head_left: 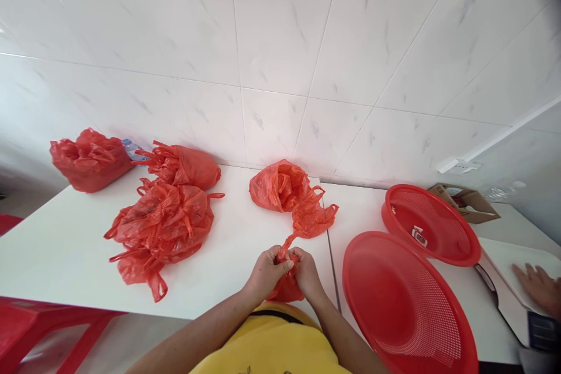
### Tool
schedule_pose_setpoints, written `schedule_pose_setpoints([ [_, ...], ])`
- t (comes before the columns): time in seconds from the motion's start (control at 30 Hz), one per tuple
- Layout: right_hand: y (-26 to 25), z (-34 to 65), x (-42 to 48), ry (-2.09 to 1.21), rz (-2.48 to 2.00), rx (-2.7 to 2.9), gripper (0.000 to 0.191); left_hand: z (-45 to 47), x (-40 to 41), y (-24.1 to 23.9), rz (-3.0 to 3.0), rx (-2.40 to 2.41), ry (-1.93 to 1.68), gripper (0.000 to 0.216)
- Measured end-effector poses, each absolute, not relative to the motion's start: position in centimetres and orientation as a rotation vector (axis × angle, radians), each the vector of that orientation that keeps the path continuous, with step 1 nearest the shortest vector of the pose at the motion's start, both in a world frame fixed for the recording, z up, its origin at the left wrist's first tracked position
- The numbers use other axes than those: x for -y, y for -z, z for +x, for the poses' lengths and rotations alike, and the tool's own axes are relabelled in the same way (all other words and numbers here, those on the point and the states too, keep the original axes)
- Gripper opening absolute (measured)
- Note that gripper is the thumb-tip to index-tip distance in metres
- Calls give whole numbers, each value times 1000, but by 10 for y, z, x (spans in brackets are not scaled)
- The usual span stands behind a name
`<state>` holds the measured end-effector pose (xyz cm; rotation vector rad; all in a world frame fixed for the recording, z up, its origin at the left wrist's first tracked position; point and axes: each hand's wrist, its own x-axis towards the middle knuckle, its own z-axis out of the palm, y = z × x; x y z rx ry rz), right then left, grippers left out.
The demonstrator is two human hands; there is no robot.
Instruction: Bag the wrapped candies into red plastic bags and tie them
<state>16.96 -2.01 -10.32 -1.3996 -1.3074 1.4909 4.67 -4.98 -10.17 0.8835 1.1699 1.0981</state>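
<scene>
A small red plastic bag (288, 290) is held at the near edge of the white table (65, 251), close against the yellow shirt (272, 345) — the left hand (264, 272) and the right hand (307, 273) are both clenched on its gathered neck, fingertips meeting. A twisted red strip (293, 239) is drawn up from between the fingers to the crumpled loose bags (284, 187) just beyond; whether it is joined to them cannot be told. The step in hand is judged to be the twisting or knotting of the neck, not yet finished — what is called for next is a firm pull on the strip while the bundle is pinned by the other hand. A heap of red bags (162, 228) is seen to the left, a red mesh basket (394, 310) and a second basket (447, 228) to the right, where another person's hand (541, 287) is laid flat on a white slab
</scene>
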Motion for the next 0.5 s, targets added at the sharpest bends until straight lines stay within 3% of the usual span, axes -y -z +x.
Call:
schedule_pose_setpoints([
  [0.2, 101, 170, 21, -1694, -1403, 1080, 5, 44, 48, 100, 856, -1134, -1088, 22],
  [0.5, 96, 184, 17, -2015, -974, 646, 30, 34, 45, 94, 874, -1250, -1120, 20],
])
